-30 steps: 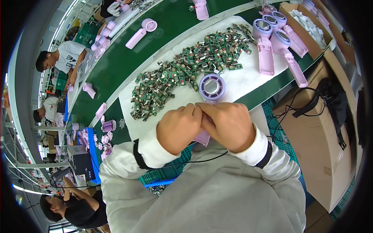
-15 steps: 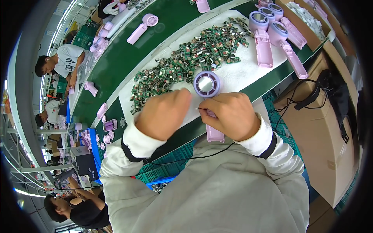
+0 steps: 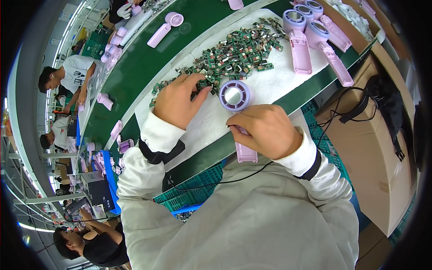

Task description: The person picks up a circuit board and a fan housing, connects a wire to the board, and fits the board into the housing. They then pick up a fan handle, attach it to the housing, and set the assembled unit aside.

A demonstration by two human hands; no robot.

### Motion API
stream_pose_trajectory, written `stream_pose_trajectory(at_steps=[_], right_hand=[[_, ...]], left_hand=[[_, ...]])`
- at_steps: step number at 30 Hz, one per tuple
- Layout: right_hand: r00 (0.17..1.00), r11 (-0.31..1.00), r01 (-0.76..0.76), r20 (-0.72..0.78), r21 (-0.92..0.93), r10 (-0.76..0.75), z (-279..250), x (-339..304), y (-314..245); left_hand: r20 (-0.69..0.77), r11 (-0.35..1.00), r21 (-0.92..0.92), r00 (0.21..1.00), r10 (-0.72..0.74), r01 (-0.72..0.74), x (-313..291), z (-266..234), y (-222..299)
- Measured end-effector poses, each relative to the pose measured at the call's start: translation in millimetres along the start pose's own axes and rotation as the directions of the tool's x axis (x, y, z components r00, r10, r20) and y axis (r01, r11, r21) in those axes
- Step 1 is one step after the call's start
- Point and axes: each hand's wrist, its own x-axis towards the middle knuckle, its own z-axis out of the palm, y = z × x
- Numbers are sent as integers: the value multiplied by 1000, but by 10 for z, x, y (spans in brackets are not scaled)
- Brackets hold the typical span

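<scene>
My left hand [image 3: 178, 101] is at the near edge of a heap of small green circuit boards [image 3: 240, 51]. Its thumb and forefinger are apart over the boards, and I see nothing between them. In front of me a lilac handheld fan [image 3: 246, 154] lies with its round head [image 3: 235, 95] away from me and its open handle towards me. My right hand [image 3: 269, 131] is closed over the upper handle, thumb and forefinger pinched together. A tiny dark bit shows at those fingertips, too small to name. The palm hides the middle of the handle.
Several more lilac fans [image 3: 300, 51] with open handles lie at the right of the white sheet [image 3: 288, 85]. Beyond runs a green belt [image 3: 130, 74] carrying a fan [image 3: 165, 29]. A cardboard box [image 3: 366, 148] stands at right; a black cable [image 3: 220, 182] crosses before me. Co-workers sit at left.
My left hand has moved from beside the fan's head, up and left to the circuit boards, and its fingers have spread. My right hand keeps its hold on the fan.
</scene>
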Motion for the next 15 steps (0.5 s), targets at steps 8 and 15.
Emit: stream_pose_trajectory(at_steps=[8, 15], right_hand=[[996, 998, -47, -73, 44, 50, 37, -40, 0], [967, 956, -200, -111, 212, 227, -47, -84, -45]], left_hand=[[-45, 995, -86, 998, 48, -52, -90, -19, 39], [-9, 934, -329, 989, -150, 139, -446, -186, 416]])
